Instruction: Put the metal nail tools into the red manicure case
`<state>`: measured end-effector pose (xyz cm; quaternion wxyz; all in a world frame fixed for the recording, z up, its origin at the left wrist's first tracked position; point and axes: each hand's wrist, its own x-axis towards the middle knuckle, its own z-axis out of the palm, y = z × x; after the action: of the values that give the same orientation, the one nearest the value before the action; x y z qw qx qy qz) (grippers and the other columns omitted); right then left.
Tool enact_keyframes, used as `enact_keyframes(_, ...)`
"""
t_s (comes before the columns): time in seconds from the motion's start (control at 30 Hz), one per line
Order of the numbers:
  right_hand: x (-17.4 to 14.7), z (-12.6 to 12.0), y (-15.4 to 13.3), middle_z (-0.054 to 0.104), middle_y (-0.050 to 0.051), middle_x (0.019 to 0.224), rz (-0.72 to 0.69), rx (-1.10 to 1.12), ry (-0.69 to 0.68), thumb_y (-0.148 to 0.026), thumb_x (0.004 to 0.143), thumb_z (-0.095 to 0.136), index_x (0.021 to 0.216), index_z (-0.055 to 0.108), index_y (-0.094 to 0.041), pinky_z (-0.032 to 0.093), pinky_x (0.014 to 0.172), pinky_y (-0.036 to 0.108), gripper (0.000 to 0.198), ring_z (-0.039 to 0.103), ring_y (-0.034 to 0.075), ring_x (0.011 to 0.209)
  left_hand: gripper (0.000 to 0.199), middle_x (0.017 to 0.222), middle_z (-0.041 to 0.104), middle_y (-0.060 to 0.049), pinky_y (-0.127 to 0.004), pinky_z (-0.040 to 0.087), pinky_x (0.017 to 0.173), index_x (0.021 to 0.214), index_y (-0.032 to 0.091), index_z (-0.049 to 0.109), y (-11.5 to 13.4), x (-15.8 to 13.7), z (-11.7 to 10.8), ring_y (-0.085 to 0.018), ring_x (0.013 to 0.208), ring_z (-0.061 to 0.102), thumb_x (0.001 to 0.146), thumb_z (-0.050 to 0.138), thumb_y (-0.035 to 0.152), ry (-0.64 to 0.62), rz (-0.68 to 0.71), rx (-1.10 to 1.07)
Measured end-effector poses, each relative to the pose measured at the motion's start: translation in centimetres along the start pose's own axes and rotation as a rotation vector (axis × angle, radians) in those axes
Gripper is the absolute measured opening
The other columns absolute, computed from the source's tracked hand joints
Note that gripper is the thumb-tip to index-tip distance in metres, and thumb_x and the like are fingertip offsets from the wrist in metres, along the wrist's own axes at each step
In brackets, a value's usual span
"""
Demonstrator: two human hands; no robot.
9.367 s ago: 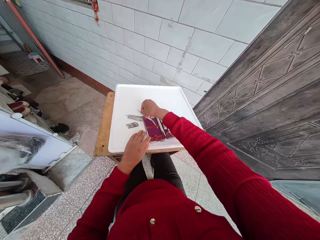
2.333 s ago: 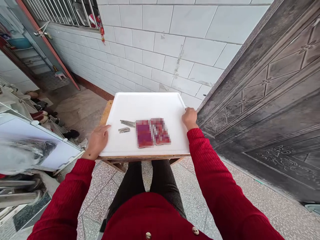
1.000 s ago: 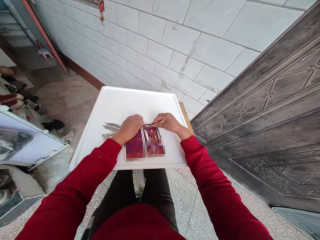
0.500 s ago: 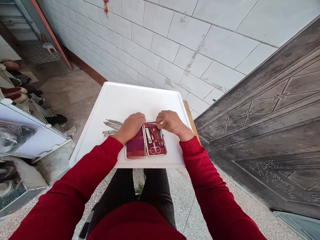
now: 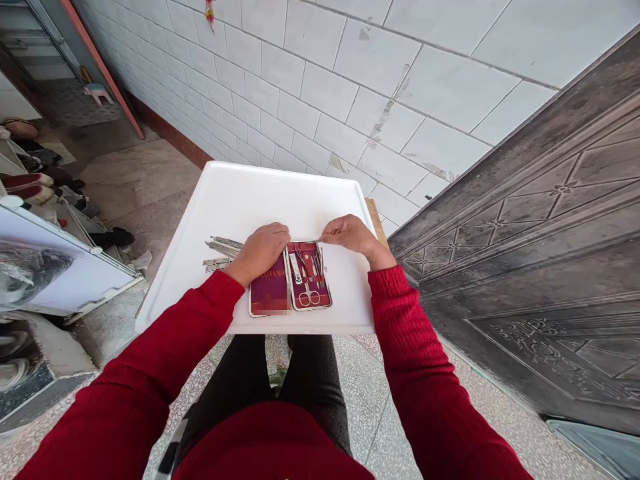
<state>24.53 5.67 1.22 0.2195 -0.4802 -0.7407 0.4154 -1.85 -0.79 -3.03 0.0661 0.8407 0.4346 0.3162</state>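
Observation:
A manicure case [image 5: 271, 291] lies spread open on a white tray-like tabletop [image 5: 240, 193], its lining dark red and purple. In its right half sit small scissors [image 5: 309, 297], a nail clipper [image 5: 295, 269] and several slim metal tools. My left hand [image 5: 265, 248] rests palm down over the upper part of the left half, fingers extended towards the hinge. At the case's upper right corner, my right hand [image 5: 347, 233] is closed in a pinch; a thin light edge shows at its fingertips, too small to name. Left of my left hand lie several slim metal tools [image 5: 223, 245] and nail clippers [image 5: 215, 265].
A white tiled wall [image 5: 320, 100] rises behind the table, and a dark carved door [image 5: 525, 253] stands on the right. On the left are shelves with shoes [image 5: 30, 187] and a white cabinet side [image 5: 55, 260]. A small stool [image 5: 99, 93] is farther back.
My right hand has shifted slightly up and right, from over the case's top edge to just outside its corner, uncovering more of the tools. My left hand stays in place.

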Motion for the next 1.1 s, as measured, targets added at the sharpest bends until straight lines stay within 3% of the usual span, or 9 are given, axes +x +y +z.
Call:
enact_keyframes(0.2, 0.2, -1.5, 2.5, 0.07, 0.004, 0.072, 0.056, -0.039, 0.168, -0.052, 0.065, 0.087, 0.07, 0.072, -0.017, 0.047, 0.064, 0.033, 0.038, 0.059, 0.016, 0.067, 0.035, 0.11, 0.074, -0.009, -0.042, 0.055, 0.093, 0.091, 0.02, 0.07, 0.1, 0.0, -0.1, -0.025, 0.103, 0.067, 0.108, 0.039, 0.022, -0.02, -0.019, 0.014)
enact_keyframes(0.37, -0.1, -0.7, 1.5, 0.069, 0.003, 0.078, -0.003, -0.192, 0.271, -0.049, 0.073, 0.084, 0.075, 0.07, -0.02, 0.044, 0.066, 0.032, 0.033, 0.056, 0.016, 0.072, 0.034, 0.112, 0.074, -0.009, -0.042, 0.055, 0.093, 0.093, 0.02, 0.071, 0.3, 0.0, -0.3, -0.025, 0.106, 0.067, 0.108, 0.04, 0.022, -0.032, -0.027, 0.02)
enact_keyframes(0.6, -0.6, 1.7, -1.0, 0.045, -0.004, 0.052, 0.006, -0.246, 0.038, -0.065, 0.076, 0.078, 0.052, 0.052, -0.021, 0.029, 0.053, 0.03, 0.057, 0.038, 0.011, 0.053, 0.033, 0.107, 0.074, -0.009, -0.042, 0.054, 0.092, 0.091, 0.021, 0.07, 0.3, 0.2, -0.2, -0.025, 0.104, 0.066, 0.107, 0.042, 0.023, -0.025, -0.006, 0.026)
enact_keyframes(0.83, -0.8, 2.4, -2.4, 0.055, -0.002, 0.05, 0.086, -0.3, 0.06, -0.026, 0.08, 0.07, 0.051, 0.056, -0.021, 0.039, 0.057, 0.029, 0.032, 0.05, 0.013, 0.052, 0.034, 0.106, 0.073, -0.009, -0.041, 0.054, 0.092, 0.089, 0.02, 0.07, 0.3, 0.2, -0.1, -0.025, 0.102, 0.066, 0.107, 0.041, 0.023, -0.022, 0.002, 0.026)
enact_keyframes(0.97, -0.8, 3.3, -3.4, 0.056, 0.0, 0.047, 0.166, -0.483, 0.125, -0.019, 0.078, 0.066, 0.049, 0.055, -0.023, 0.042, 0.058, 0.031, 0.031, 0.054, 0.016, 0.053, 0.034, 0.105, 0.073, -0.009, -0.041, 0.055, 0.092, 0.09, 0.021, 0.071, 0.3, 0.0, -0.1, -0.025, 0.103, 0.066, 0.107, 0.041, 0.023, -0.014, -0.004, 0.01)
enact_keyframes(1.1, -0.5, 3.8, -3.6, 0.062, 0.003, 0.052, 0.134, -0.575, 0.239, -0.016, 0.078, 0.064, 0.055, 0.061, -0.022, 0.044, 0.063, 0.032, 0.024, 0.06, 0.02, 0.06, 0.033, 0.105, 0.073, -0.008, -0.041, 0.055, 0.093, 0.091, 0.022, 0.072, 0.2, 0.0, -0.1, -0.025, 0.104, 0.066, 0.106, 0.042, 0.023, -0.011, 0.002, 0.01)
